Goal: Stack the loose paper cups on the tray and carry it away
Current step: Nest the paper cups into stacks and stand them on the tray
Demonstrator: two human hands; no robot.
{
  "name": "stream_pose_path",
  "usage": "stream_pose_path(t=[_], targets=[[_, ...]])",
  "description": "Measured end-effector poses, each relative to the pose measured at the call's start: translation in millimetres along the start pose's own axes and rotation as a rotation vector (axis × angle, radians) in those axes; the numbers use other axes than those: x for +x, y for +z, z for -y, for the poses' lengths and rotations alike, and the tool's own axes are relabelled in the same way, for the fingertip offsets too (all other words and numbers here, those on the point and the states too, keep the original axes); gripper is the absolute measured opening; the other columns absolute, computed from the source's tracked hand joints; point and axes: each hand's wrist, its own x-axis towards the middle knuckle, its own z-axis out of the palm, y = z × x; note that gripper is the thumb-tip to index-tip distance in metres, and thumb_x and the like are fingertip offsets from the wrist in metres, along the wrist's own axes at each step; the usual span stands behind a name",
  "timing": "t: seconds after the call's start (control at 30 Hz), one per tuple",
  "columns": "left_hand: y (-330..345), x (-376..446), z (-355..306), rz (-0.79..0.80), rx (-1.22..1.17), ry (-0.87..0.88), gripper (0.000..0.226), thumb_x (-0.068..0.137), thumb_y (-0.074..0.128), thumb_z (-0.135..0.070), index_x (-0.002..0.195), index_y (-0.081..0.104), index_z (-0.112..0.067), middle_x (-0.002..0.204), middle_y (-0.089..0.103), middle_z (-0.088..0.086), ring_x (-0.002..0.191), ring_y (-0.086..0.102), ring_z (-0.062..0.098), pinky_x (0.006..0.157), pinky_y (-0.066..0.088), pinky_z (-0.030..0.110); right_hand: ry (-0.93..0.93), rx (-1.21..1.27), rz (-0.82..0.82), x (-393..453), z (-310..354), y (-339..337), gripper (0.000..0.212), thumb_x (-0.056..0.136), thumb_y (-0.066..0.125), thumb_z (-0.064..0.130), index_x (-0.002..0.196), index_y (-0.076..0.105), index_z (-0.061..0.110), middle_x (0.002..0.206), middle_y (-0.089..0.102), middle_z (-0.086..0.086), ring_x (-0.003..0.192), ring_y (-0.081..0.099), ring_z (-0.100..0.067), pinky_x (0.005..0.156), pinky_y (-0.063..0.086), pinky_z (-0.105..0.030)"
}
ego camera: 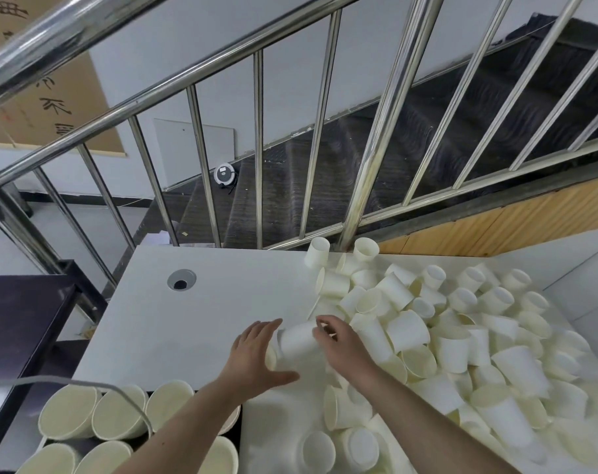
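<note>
A big heap of loose white paper cups (461, 336) covers the right half of the white table (205, 302). A short nested stack of cups (297, 340) lies on its side at the heap's left edge. My left hand (256, 354) holds its left end, fingers above and thumb below. My right hand (338, 340) grips its right end with curled fingers. At the bottom left, several upright cup stacks (120, 412) stand in a dark tray (240, 436), partly hidden by my left forearm.
A steel stair railing (256, 148) runs right behind the table, with dark stairs below it. A round cable hole (181, 279) sits in the table's left part. A dark table (17, 319) stands to the left. A grey cable (85, 383) crosses the tray's cups.
</note>
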Motion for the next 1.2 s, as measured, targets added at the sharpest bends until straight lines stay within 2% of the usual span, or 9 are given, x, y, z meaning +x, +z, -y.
stream_pose_path(t=[0.13,0.2,0.33,0.47,0.57,0.73,0.87,0.97,1.2], targets=[[-4,1,-19,-0.076,-0.296,-0.002,0.091,0.067,0.076,-0.053,0.143,0.029,-0.032,0.136,0.042,-0.017,0.122,0.045,0.002,0.102,0.037,0.022,0.197,0.420,0.033,4,7,-4,0.022,0.097,0.047,0.026,0.111,0.063,0.019,0.104,0.062,-0.004,0.086,0.062,-0.019,0.072,0.054,-0.033],[-5,1,-23,-0.112,-0.339,0.007,0.085,0.067,0.074,-0.051,0.140,0.032,-0.037,0.129,0.047,-0.018,0.113,0.051,-0.001,0.096,0.043,0.021,0.217,0.467,0.043,3,8,-4,0.023,0.099,0.043,0.024,0.106,0.064,0.017,0.099,0.062,-0.006,0.085,0.061,-0.020,0.069,0.054,-0.032],[-8,3,-27,-0.145,-0.238,0.050,0.081,0.068,0.075,-0.041,0.138,0.036,-0.033,0.120,0.046,-0.013,0.105,0.050,0.004,0.087,0.041,0.017,-0.046,0.085,-0.088,1,1,-3,0.018,0.097,0.051,0.034,0.107,0.064,0.028,0.108,0.061,0.012,0.096,0.058,-0.008,0.082,0.048,-0.022],[-4,6,-28,-0.128,-0.061,0.104,0.080,0.068,0.068,-0.039,0.141,0.036,-0.029,0.123,0.045,-0.008,0.110,0.048,0.014,0.091,0.045,0.029,-0.250,-0.135,-0.088,-2,1,7,0.032,0.086,0.065,0.045,0.113,0.064,0.027,0.110,0.055,0.017,0.077,0.053,0.004,0.073,0.041,-0.011],[1,7,-27,-0.096,0.014,0.121,0.076,0.069,0.061,-0.037,0.141,0.036,-0.030,0.123,0.047,-0.007,0.110,0.049,0.018,0.089,0.045,0.030,-0.233,-0.161,-0.032,1,4,15,0.031,0.089,0.062,0.030,0.119,0.061,0.024,0.113,0.055,0.012,0.084,0.054,0.001,0.077,0.043,-0.012],[0,8,-16,0.008,0.173,0.029,0.085,0.076,0.066,-0.043,0.147,0.020,-0.031,0.136,0.037,-0.006,0.122,0.039,0.017,0.099,0.035,0.028,-0.058,-0.313,-0.049,14,-3,22,0.039,0.086,0.047,0.004,0.119,0.060,0.019,0.116,0.062,0.004,0.107,0.058,-0.015,0.089,0.047,-0.026],[-1,5,-1,0.130,0.288,-0.087,0.087,0.077,0.066,-0.044,0.147,0.018,-0.029,0.144,0.027,-0.001,0.132,0.030,0.022,0.107,0.028,0.032,0.054,-0.479,0.007,22,-9,28,0.046,0.086,0.046,0.000,0.130,0.051,0.015,0.127,0.056,-0.003,0.114,0.055,-0.021,0.086,0.045,-0.026],[2,4,5,0.178,0.303,-0.117,0.084,0.077,0.065,-0.040,0.147,0.019,-0.030,0.146,0.025,-0.001,0.134,0.028,0.022,0.108,0.026,0.033,0.083,-0.571,0.068,25,-11,31,0.055,0.087,0.048,-0.002,0.139,0.042,0.015,0.133,0.051,-0.005,0.121,0.052,-0.023,0.092,0.046,-0.028],[3,4,13,0.187,0.261,-0.109,0.071,0.081,0.059,-0.024,0.144,0.027,-0.028,0.141,0.028,-0.002,0.129,0.032,0.021,0.100,0.039,0.030,0.059,-0.695,0.144,22,-11,37,0.055,0.091,0.046,0.001,0.142,0.035,0.017,0.136,0.046,-0.008,0.121,0.051,-0.027,0.096,0.046,-0.034]])
